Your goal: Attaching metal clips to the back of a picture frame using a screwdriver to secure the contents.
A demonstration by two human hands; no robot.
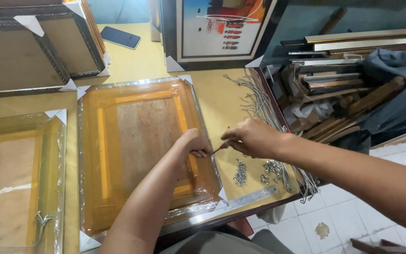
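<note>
The wrapped picture frame (142,150) lies face down on the middle of the yellow worktop (214,101), its wooden backing board showing through clear film, with white card protectors on the corners. The left hand (194,142) is clenched and pressed on the frame's right rail, steadying it. The right hand (252,138) grasps a slim tool (218,149), apparently a small screwdriver, whose tip meets the rail just beside the left fingers. For this step, judged from the pose, keep the tool square to the rail, hold the frame firmly down, and keep the fingers out of the tip's line. Small metal fittings (240,173) lie in loose heaps just right of the frame, a steel ruler (252,197) runs along the near edge, and a bundle of grey cords (259,106) lies farther right. A second wrapped frame (17,178) lies at the left; a dark phone (120,37) rests at the far side.
</note>
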